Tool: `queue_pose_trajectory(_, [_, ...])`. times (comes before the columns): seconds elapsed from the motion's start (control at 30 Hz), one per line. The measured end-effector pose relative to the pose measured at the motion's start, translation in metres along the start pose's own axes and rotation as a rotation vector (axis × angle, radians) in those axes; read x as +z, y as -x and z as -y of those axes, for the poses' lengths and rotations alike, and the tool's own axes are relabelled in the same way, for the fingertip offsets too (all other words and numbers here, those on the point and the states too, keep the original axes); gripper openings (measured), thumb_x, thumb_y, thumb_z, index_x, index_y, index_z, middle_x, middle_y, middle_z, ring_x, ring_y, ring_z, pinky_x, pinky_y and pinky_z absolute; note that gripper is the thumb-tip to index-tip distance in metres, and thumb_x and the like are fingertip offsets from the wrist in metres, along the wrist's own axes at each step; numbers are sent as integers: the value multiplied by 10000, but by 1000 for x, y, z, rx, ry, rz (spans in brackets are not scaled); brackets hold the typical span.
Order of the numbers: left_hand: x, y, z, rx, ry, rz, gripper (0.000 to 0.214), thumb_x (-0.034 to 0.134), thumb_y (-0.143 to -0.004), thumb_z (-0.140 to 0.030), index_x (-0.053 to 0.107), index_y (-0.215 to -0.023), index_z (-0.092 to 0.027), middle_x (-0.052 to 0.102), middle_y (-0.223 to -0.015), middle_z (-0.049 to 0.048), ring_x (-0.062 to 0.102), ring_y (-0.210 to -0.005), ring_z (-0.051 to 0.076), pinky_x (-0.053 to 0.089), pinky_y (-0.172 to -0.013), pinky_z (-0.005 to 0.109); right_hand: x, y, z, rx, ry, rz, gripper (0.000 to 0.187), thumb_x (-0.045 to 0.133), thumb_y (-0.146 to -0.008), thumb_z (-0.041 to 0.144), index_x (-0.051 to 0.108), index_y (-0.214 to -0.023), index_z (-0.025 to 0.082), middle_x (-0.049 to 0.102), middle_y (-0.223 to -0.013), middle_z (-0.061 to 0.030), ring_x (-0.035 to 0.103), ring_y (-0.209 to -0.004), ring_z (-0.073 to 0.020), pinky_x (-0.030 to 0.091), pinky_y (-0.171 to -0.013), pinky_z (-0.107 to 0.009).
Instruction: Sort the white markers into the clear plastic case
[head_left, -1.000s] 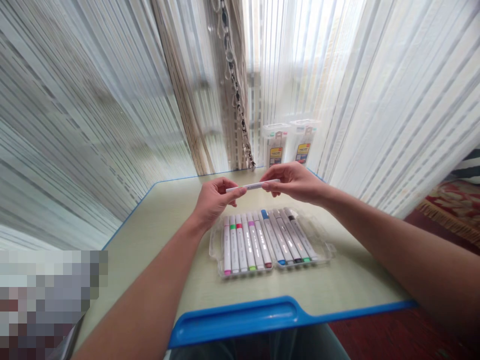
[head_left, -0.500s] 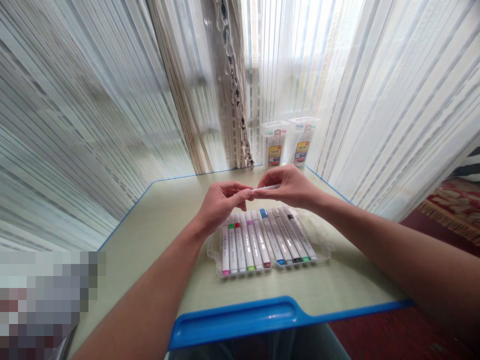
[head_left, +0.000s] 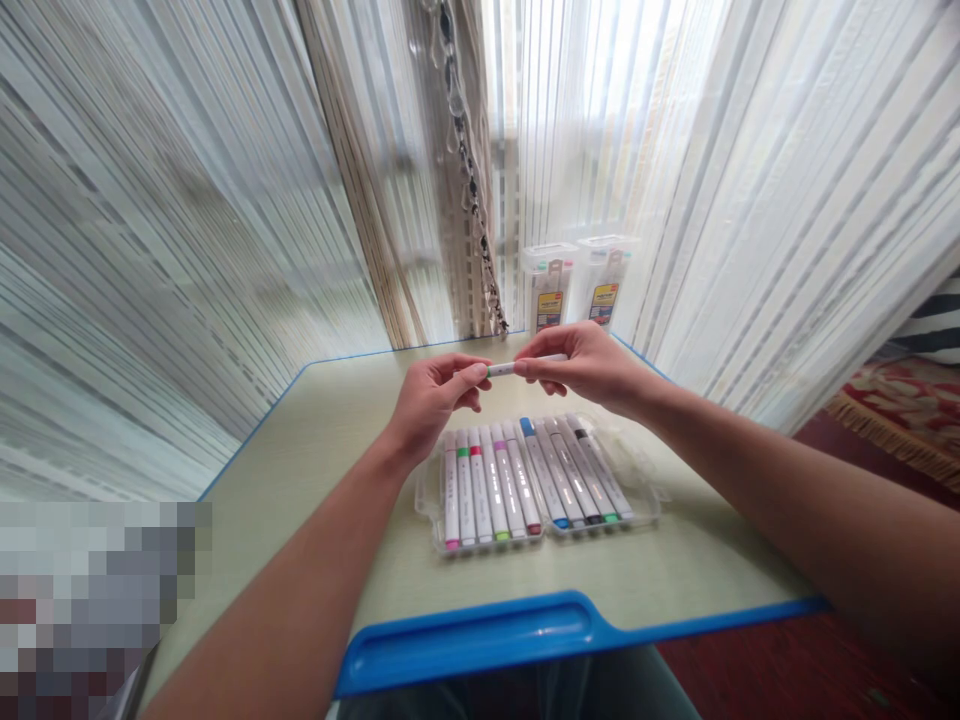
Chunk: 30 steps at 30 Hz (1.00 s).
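A white marker (head_left: 504, 369) with a green band near its left end is held level above the table, between my two hands. My left hand (head_left: 442, 390) pinches the green-banded end with thumb and fingers. At the other end, my right hand (head_left: 574, 362) grips the barrel, its fingertips covering part of it. Below them lies an opened clear plastic case (head_left: 491, 548) with several white markers (head_left: 495, 490) side by side in both halves. Their end caps show pink, lime green, dark red, blue, black and green.
Two clear marker boxes (head_left: 550, 290) with yellow labels stand upright at the table's back edge. The pale table (head_left: 300, 480) has a blue rim and a blue pen groove (head_left: 472, 640) in front. Striped string curtains (head_left: 225, 200) hang close behind and beside it.
Both hands have risen slightly and moved a little apart. More of the marker's barrel and its green band now show between them. The case and its markers have not moved.
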<state>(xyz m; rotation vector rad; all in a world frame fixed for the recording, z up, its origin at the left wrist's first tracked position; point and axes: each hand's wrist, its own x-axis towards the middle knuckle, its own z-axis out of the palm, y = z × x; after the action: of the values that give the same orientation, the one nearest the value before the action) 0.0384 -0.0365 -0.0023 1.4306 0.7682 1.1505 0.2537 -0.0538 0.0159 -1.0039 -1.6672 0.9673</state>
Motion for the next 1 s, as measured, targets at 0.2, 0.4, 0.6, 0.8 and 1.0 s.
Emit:
queue_pose_trajectory(0.2, [-2, -2, -1, 5, 61, -51, 210, 833, -731, -295, 775, -844, -127, 697, -694, 37, 584, -548, 99, 490, -554, 248, -3, -2, -3, -5, -77, 8, 395, 866, -720, 451, 799, -919, 116, 728, -747, -80, 554, -510, -101, 394, -419, -242])
queue_pose_trajectory(0.4, [-5, -3, -3, 26, 133, -77, 189, 824, -733, -267, 779, -843, -120, 685, -677, 29, 562, -516, 81, 479, -534, 230, -7, -4, -8, -7, -172, 3, 351, 856, -756, 368, 809, -999, 118, 785, -860, -123, 621, -517, -109, 422, -417, -228])
queue_pose_trajectory(0.6, [-5, -4, -4, 35, 177, -108, 191, 820, -722, -256, 773, -830, -106, 669, -658, 23, 554, -496, 77, 467, -509, 222, -8, -4, -9, -32, -227, 16, 291, 814, -803, 312, 806, -1017, 116, 801, -923, -143, 661, -510, -120, 434, -413, -220])
queue_pose_trajectory(0.8, [-8, -7, -2, 39, 211, -115, 176, 810, -734, -255, 772, -837, -118, 663, -648, 15, 540, -481, 71, 461, -504, 223, -8, -2, -6, -19, -311, 18, 218, 742, -825, 238, 802, -993, 113, 807, -927, -144, 672, -482, -130, 429, -405, -219])
queue_pose_trajectory(1.0, [-9, -8, -1, 33, 220, -120, 175, 810, -733, -257, 771, -829, -116, 661, -642, 16, 538, -483, 70, 456, -502, 220, -8, -2, -4, 0, -356, 30, 223, 683, -818, 190, 798, -984, 95, 807, -910, -151, 680, -490, -139, 436, -413, -218])
